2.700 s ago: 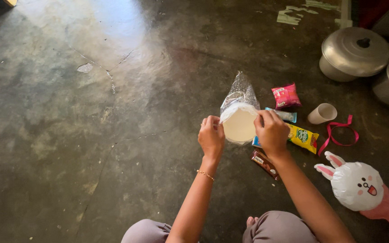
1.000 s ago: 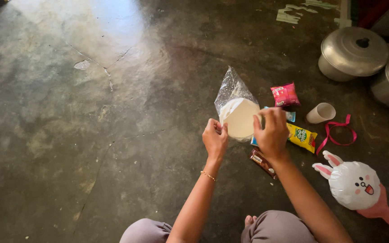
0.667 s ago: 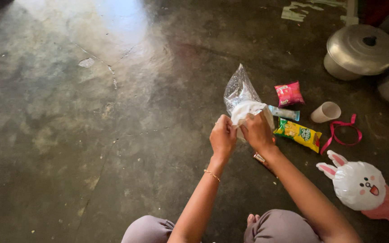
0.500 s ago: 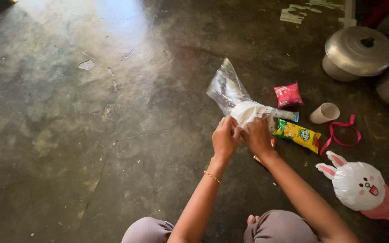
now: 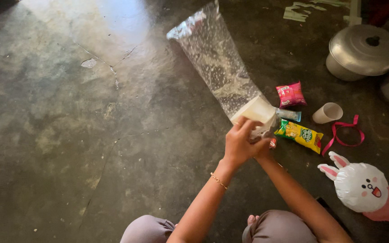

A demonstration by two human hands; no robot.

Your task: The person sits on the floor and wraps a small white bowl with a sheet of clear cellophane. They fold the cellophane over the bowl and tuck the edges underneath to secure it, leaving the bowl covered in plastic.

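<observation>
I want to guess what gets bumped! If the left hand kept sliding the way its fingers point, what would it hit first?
Probably the white cup inside the clear plastic bag, which the left hand already touches. Beyond it lies the pink snack packet, though depth is unclear.

floor (image 5: 68, 135): dark cracked concrete | far right: pots (image 5: 361, 49) | right: pink packet (image 5: 290, 94), cup (image 5: 327, 112), yellow packet (image 5: 300, 134), ribbon (image 5: 343, 135), rabbit balloon (image 5: 360, 185)

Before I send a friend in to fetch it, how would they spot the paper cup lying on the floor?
Start at the big metal pot with its lid at the upper right. Just below it on the dark floor lies the paper cup, on its side between a pink ribbon and a pink snack pack. It is the only plain, pale thing among bright wrappers.
</observation>
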